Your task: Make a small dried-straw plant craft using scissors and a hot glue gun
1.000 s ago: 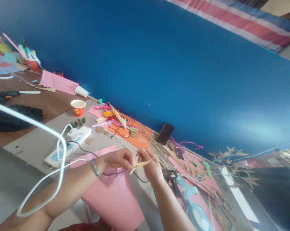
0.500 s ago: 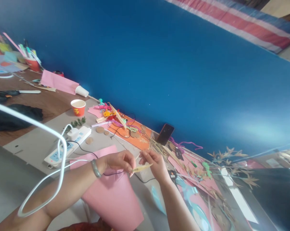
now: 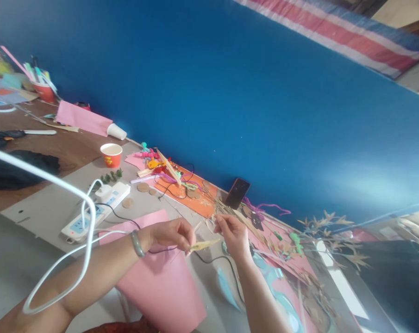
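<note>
Head view: your left hand (image 3: 171, 232) pinches the thin pale-yellow dried leaf strip (image 3: 204, 244) above the pink paper sheet (image 3: 160, 286), right hand (image 3: 234, 233) fingers loosely curled just beside it, grasping nothing visible; strip unattached, assembly looks unfinished.

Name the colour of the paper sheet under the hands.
Pink paper sheet; the head view shows it.

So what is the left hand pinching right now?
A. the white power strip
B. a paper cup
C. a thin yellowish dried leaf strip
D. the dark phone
C: the left hand pinches a thin yellowish leaf strip at its fingertips above the pink paper, while the cup, power strip and phone lie apart on the table.
</note>
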{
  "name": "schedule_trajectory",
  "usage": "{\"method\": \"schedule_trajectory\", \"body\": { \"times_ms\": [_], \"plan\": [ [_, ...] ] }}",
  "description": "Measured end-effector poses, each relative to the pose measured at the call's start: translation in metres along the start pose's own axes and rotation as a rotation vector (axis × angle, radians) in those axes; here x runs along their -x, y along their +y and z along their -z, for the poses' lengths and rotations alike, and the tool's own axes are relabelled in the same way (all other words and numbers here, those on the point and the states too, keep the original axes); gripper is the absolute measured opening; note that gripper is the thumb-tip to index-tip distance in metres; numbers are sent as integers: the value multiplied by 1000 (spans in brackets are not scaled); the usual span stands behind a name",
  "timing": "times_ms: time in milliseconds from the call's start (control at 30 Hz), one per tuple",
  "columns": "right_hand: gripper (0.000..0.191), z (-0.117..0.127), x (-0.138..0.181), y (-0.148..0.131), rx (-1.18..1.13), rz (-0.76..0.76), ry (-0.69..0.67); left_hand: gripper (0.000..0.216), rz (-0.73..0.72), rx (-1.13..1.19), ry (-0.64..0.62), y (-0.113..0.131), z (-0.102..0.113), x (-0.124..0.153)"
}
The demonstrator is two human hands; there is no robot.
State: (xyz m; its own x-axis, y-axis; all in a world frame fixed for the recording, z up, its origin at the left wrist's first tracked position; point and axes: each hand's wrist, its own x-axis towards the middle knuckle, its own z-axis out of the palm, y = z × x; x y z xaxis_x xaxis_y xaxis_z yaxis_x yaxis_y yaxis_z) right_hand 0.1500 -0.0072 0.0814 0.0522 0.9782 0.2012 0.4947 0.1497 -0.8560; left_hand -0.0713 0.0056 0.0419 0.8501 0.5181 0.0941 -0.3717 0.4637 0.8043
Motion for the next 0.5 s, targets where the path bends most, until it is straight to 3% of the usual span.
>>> {"method": "schedule_trajectory", "body": {
  "times_ms": [200,367,433,500],
  "plan": [
    [26,8,2,-1,-104,-63,51,8,22,36,22,3,2,-1],
    [45,6,2,3,-247,-117,178,7,27,37,23,4,2,-2],
    [39,4,2,6,-289,-159,154,6,27,41,19,5,1,-2],
    [30,-1,3,5,-316,-177,48,7,17,38,12,6,0,-3]
  ]
}}
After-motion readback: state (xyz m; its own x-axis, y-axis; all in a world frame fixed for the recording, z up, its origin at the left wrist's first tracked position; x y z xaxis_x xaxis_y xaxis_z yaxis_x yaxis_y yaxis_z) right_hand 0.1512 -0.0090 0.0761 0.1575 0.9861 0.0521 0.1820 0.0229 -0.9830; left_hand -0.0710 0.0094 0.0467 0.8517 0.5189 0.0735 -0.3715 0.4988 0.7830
